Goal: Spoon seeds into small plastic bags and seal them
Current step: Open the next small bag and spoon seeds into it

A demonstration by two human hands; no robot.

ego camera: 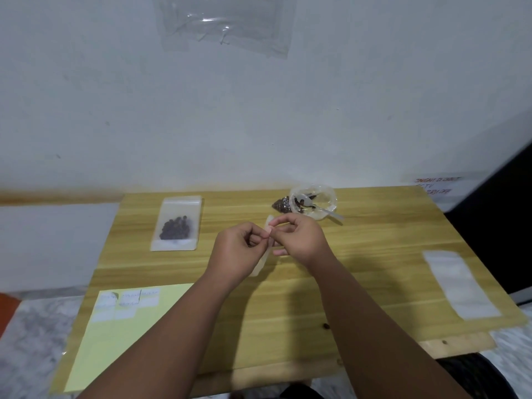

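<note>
Both hands over mid-table: left hand (240, 249) and right hand (299, 240) pinch the top edge of an empty bag (263, 262), fingers closed on it. Flimsy, slippery film, I'd say; best gripped by the rim. Spoon (319, 207) waits in the bowl (326, 201).

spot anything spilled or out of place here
Yes: one dark seed lies loose on the table near its front edge, by the right forearm, far from the bowl. Nothing else stands out.
</note>
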